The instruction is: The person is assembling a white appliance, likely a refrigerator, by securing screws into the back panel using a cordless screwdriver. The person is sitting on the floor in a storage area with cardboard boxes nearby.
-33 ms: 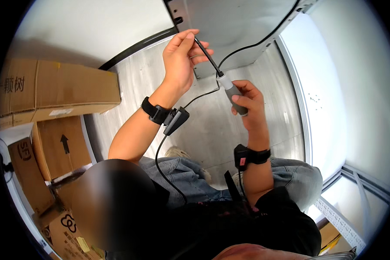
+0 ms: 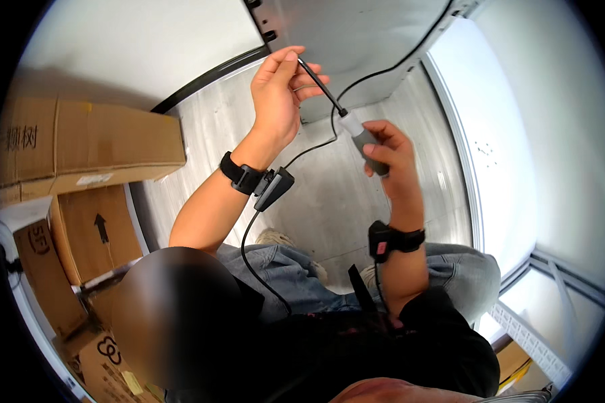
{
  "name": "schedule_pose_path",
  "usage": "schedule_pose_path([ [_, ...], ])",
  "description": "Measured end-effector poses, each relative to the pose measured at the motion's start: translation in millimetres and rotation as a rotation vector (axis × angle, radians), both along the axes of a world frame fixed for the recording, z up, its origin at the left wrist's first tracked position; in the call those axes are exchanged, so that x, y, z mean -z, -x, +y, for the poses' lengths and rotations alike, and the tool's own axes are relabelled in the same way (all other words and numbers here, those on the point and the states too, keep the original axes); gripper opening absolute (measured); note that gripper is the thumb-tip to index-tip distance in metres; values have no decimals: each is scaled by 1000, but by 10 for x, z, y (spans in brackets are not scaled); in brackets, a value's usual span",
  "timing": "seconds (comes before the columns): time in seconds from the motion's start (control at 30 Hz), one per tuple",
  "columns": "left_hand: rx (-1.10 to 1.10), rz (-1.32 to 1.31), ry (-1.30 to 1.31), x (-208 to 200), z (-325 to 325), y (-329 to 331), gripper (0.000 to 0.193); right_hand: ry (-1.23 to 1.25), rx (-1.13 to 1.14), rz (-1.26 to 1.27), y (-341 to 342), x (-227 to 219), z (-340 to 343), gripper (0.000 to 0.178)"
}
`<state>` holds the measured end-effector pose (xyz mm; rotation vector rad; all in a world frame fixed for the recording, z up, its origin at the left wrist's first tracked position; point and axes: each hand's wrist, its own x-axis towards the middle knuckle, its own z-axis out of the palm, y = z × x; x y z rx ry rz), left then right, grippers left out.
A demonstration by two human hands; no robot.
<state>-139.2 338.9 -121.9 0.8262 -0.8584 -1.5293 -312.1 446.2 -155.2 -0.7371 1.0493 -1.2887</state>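
Note:
A screwdriver (image 2: 370, 148) with a grey handle and a dark shaft is held slantwise between my two hands, above the floor. My right hand (image 2: 398, 161) grips the handle, thumb lying along its side. The far end of the shaft is pinched between the thumb and fingers of my left hand (image 2: 277, 91), whose other fingers are loosely spread behind it. The very tip is partly hidden by those fingers. Behind the hands stands a grey metal panel (image 2: 336, 47), with a black cable (image 2: 390, 70) running across it.
Cardboard boxes (image 2: 114, 144) are stacked at my left. A white wall (image 2: 148, 47) rises at the far left and a bright white panel (image 2: 491, 148) at the right. A metal frame (image 2: 531, 342) stands at the lower right. Cabled devices (image 2: 274, 189) are strapped to both wrists.
My right hand and wrist have shifted slightly to the right, with the screwdriver's handle. The left hand keeps its pinch on the shaft. The background has slid a little to the left.

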Motion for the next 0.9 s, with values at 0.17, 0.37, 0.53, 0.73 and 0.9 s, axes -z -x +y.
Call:
schedule_pose_path([
  [0.17, 59, 211, 114, -305, -15, 488, 19, 130, -145, 593, 907, -1208, -223, 25],
  [0.37, 344, 256, 110, -597, 132, 1601, 21, -48, -163, 801, 2061, -2363, 84, 22],
  [0.53, 596, 240, 78, -138, 235, 2558, 18, 73, -43, 961, 3088, -1586, 676, 26],
  [0.73, 740, -178, -245, 1025, 725, 3816, 12, -243, 242, 304, 3995, 375, 1770, 28],
  [0.9, 616, -712, 137, 2081, 886, 4376, 12, -356, 653, -67, 3874, 1634, 2692, 22],
])
